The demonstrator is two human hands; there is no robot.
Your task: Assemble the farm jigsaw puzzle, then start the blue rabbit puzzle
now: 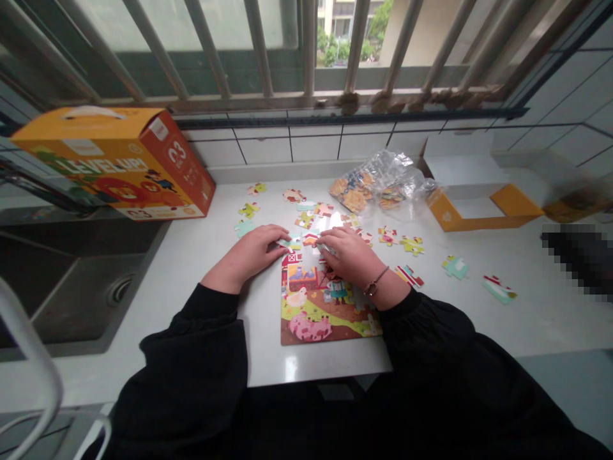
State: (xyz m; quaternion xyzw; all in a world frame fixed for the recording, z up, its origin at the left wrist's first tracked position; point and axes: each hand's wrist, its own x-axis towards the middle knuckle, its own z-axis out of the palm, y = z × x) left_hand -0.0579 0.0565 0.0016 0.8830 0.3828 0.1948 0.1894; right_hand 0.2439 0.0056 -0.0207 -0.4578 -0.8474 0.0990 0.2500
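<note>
A partly assembled farm jigsaw puzzle (309,300) lies flat on the counter, showing a pink pig, a white hen and a figure in green. At its upper left corner, my left hand (258,252) has thumb and forefinger closed at a pale-green puzzle piece (293,243). My right hand (352,255), a bracelet at its wrist, reaches over the puzzle's upper right part and hides it. Its bent fingertips are at a red-roofed puzzle piece (311,238), just right of the pale-green one. Several loose puzzle pieces (305,219) lie beyond both hands.
An orange carton (179,166) stands at the left beside the sink (71,300). Clear plastic bags of pieces (357,191) lie at the back, near an open orange box (469,220). More loose pieces (454,267) are spread to the right. A barred window is behind.
</note>
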